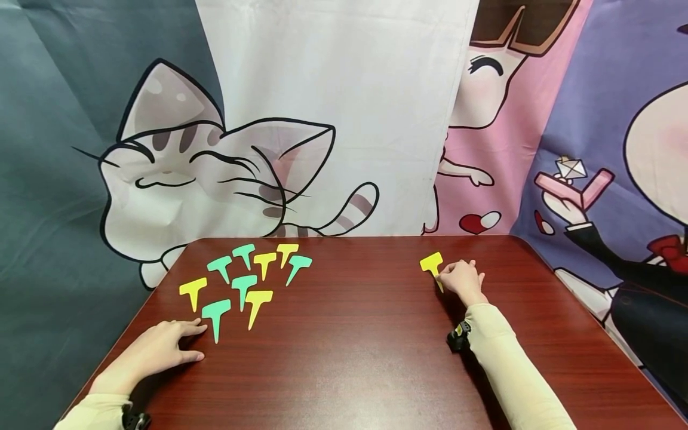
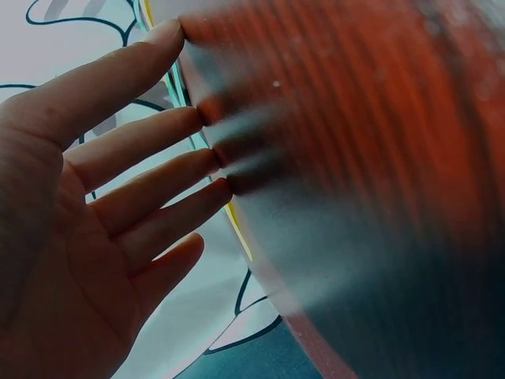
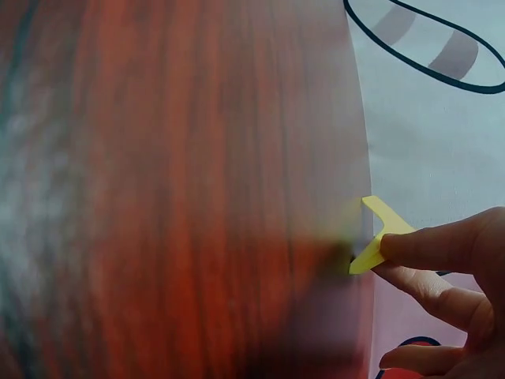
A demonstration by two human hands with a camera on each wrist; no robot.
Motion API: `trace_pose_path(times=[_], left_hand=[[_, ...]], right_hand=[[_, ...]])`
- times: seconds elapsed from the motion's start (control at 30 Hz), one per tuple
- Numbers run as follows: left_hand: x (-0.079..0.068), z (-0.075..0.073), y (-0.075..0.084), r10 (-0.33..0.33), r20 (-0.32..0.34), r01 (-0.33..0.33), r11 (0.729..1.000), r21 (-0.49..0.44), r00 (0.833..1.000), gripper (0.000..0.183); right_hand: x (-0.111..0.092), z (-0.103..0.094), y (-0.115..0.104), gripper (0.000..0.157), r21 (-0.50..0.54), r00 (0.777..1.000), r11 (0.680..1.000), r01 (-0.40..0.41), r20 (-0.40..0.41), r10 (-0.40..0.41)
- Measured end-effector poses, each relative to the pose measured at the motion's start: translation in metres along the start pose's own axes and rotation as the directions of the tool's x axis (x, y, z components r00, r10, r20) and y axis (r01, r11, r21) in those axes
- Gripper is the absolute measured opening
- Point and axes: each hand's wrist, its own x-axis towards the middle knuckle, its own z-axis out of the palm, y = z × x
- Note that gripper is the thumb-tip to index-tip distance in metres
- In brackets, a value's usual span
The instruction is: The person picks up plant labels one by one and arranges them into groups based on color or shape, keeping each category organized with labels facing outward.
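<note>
My right hand [image 1: 463,282] pinches a yellow T-shaped plant label [image 1: 432,263] by its stem, on the right side of the table. In the right wrist view, thumb and finger meet on this yellow label [image 3: 392,225]. On the left, my left hand [image 1: 156,352] rests with its fingertips on the tabletop, fingers extended and nothing held; the left wrist view shows the same hand [image 2: 102,181]. Its nearest thing is a green T-shaped plant label [image 1: 217,309], just beyond the fingertips. Behind that lie several more green labels [image 1: 244,282] and yellow labels [image 1: 259,297], loosely grouped.
A dark red-brown wooden table [image 1: 349,358] reaches back to a hanging cloth [image 1: 344,71] printed with cartoon figures. The cloth stands close behind the table's far edge. Dark devices are strapped on both wrists, the right wrist device [image 1: 458,337] hanging near the tabletop.
</note>
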Motion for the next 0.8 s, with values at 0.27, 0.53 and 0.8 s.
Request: trace_pose_path(times=[0.27,0.53,0.8], left_hand=[[-0.0013,-0.0004,0.0002,-0.002,-0.004,0.001,1.0,-0.012,1.0,0.061],[-0.0016,-0.0005,-0.0005,-0.004,-0.002,0.004,1.0,-0.018,1.0,0.061],[-0.0009,0.0021,-0.0004,-0.002,-0.011,0.002,1.0,-0.005,1.0,0.061]], right_hand=[[-0.002,-0.0037,0.004,0.021,-0.052,1.0,0.999,0.004,-0.004,-0.004],[-0.0025,-0.0071,0.0039,0.022,-0.084,1.0,0.996,-0.013,-0.015,0.012],[-0.002,-0.0064,0.0026,0.024,-0.111,0.998,0.993,-0.047,-0.05,0.041]])
